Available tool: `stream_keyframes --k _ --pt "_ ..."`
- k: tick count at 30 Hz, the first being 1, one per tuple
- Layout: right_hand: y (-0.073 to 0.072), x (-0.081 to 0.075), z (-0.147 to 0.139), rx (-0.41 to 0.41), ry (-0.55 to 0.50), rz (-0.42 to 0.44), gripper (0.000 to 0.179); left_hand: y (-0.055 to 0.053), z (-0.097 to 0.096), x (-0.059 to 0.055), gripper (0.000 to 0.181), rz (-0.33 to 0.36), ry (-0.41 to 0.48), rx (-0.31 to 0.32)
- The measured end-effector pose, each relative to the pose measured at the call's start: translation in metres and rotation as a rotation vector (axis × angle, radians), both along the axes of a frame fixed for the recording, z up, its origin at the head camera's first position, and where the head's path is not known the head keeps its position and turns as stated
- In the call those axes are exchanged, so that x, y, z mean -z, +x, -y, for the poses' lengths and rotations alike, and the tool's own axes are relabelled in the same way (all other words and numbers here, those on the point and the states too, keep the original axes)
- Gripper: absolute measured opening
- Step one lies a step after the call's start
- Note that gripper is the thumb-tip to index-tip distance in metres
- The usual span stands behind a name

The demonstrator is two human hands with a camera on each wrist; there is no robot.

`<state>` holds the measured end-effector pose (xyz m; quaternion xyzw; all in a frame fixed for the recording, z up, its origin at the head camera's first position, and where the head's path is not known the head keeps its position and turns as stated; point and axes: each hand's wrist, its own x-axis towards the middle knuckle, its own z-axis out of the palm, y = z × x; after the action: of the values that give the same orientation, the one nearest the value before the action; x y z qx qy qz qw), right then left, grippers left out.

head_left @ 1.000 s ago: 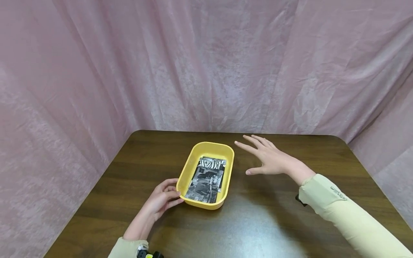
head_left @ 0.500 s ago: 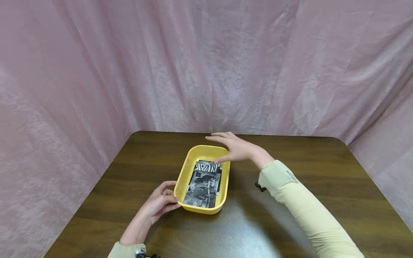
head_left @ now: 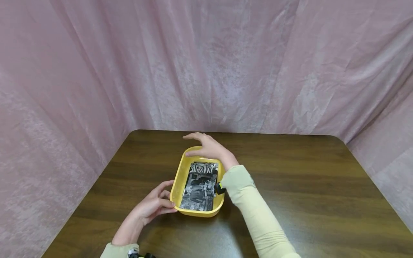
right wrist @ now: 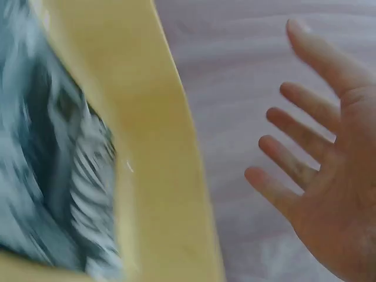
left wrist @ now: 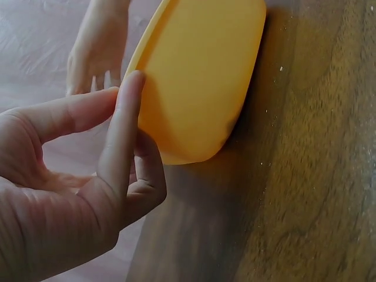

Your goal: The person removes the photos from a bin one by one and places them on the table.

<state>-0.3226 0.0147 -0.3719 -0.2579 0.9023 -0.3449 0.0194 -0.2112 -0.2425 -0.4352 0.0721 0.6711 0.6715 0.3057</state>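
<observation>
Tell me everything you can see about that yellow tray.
The yellow tray is rectangular with rounded corners and raised walls; it looks like smooth plastic. It is open side up, on or just above the brown table, its long sides running front to back. Overlapping black-and-white pictures lie inside, one zebra-striped. The left hand holds its near left corner; the right hand is over its far end, not holding it.

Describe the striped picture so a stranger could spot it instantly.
At the brown table, find the yellow tray held by the left hand. Inside, toward the tray's far end, lies the striped picture. Bold zebra-like stripes set it apart from the darker grey picture on its near side.
</observation>
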Motion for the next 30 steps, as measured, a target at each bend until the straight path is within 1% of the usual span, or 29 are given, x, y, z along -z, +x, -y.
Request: stream_keyframes --k 2,5,6,8,11,15,16,18,21,24,30 --pt "0.002 0.01 0.01 0.029 -0.024 0.025 0.054 0.0 0.002 0.0 0.086 0.002 -0.002 0.013" --pt "0.004 0.027 0.022 0.036 -0.002 0.044 0.041 -0.001 0.007 0.0 0.089 0.013 -0.001 0.029" --pt "0.004 0.032 0.025 0.033 0.024 0.058 0.039 0.0 0.009 0.001 0.09 0.016 -0.001 0.032" --pt "0.006 0.041 0.029 0.023 0.087 0.091 0.04 0.0 0.014 0.001 0.091 0.019 0.002 0.037" --pt "0.013 0.048 0.032 0.0 0.233 0.168 0.052 0.001 0.021 0.003 0.091 0.014 0.008 0.049" --pt "0.025 0.049 0.031 0.006 0.46 0.28 0.078 0.001 0.024 0.005 0.091 0.011 0.027 0.072" --pt "0.029 0.048 0.03 0.016 0.503 0.309 0.083 0.001 0.023 0.005 0.091 0.012 0.033 0.075" --pt "0.034 0.047 0.03 0.036 0.56 0.336 0.089 0.0 0.023 0.005 0.091 0.016 0.039 0.076" --pt "0.04 0.046 0.033 0.058 0.601 0.334 0.094 0.0 0.023 0.005 0.092 0.018 0.035 0.075" --pt "0.042 0.046 0.036 0.079 0.626 0.315 0.096 0.0 0.024 0.004 0.092 0.018 0.026 0.078" --pt "0.038 0.046 0.04 0.112 0.586 0.334 0.094 0.0 0.026 0.005 0.092 0.019 0.023 0.078"
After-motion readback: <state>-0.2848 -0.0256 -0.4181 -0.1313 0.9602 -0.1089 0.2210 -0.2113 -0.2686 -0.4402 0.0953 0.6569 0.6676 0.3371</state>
